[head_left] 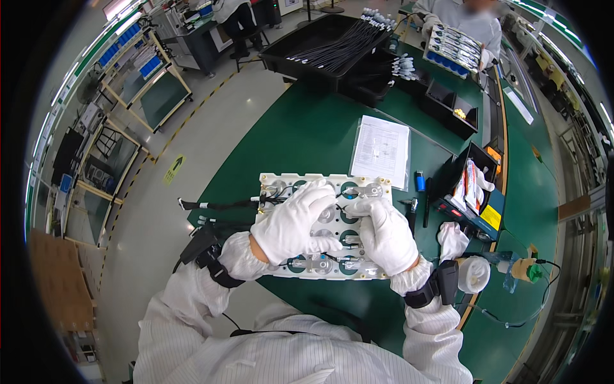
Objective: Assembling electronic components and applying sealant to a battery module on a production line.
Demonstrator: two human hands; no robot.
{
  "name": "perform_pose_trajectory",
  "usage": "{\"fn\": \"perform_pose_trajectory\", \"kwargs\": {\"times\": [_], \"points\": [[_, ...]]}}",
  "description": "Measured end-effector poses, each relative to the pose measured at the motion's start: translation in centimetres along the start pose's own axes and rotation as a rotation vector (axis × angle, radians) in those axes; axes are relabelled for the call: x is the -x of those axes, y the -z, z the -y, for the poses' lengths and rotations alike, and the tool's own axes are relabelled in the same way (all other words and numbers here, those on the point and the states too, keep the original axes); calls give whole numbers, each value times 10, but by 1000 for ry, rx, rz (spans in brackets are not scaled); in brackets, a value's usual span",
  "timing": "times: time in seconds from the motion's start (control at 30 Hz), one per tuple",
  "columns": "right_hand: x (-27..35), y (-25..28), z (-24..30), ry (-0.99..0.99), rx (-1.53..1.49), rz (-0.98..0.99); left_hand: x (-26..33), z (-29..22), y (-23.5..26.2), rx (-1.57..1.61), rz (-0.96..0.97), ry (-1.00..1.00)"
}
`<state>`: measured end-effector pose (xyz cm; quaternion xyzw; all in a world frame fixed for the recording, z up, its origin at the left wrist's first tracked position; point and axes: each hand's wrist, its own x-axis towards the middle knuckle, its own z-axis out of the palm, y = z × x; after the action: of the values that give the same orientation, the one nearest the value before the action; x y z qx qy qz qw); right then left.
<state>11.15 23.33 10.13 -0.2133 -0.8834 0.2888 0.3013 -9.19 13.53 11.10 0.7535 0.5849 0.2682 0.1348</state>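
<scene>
A white plastic tray (377, 274) with round openings and clear parts lies on the green table before me. My left hand (291, 224), in a white glove, rests over its left half. Its fingers reach forward and the thumb stands apart; nothing shows in its grip. My right hand (385, 235), also gloved, is bent over the tray's right half. Thumb and fingertips are pinched together there, and they hide whatever lies between them. A bundle of black cables (227, 205) runs out from the tray's left side, partly under my left hand. Clear round parts (371, 190) sit near the far right corner.
Farther off, a black bin (300, 41) holds many black cables. A paper sheet (382, 150), a blue cylinder (419, 181) and a black box (470, 185) with white tubes lie to the right. Across the table a person holds another loaded tray (453, 50).
</scene>
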Motion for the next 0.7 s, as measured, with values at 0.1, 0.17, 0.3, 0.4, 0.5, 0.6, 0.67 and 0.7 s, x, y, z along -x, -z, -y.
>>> {"fn": "perform_pose_trajectory", "kwargs": {"times": [0.1, 0.17, 0.3, 0.4, 0.5, 0.6, 0.67, 0.7], "points": [[-8, -3, -4, -37, -60, 9, 2, 0, 2, 3, 19, 28], [-13, -3, -4, -83, -150, 19, 2, 1, 3, 11, 23, 30], [-11, -5, -7, -83, -140, 14, 2, 1, 4, 33, 47, 20], [-11, -7, -9, -120, -185, 16, 4, 2, 8, 56, 73, 15], [-6, 1, -9, -137, -153, 17, 4, -10, 8, 60, -5, -1], [4, 12, 6, -161, -204, 39, 3, -32, 11, 3, -92, -121], [13, 17, 13, -69, -71, -132, -1, -42, 2, -81, -43, -148], [17, 17, 14, -72, -71, -128, 0, -44, -3, -76, -42, -145]]}}
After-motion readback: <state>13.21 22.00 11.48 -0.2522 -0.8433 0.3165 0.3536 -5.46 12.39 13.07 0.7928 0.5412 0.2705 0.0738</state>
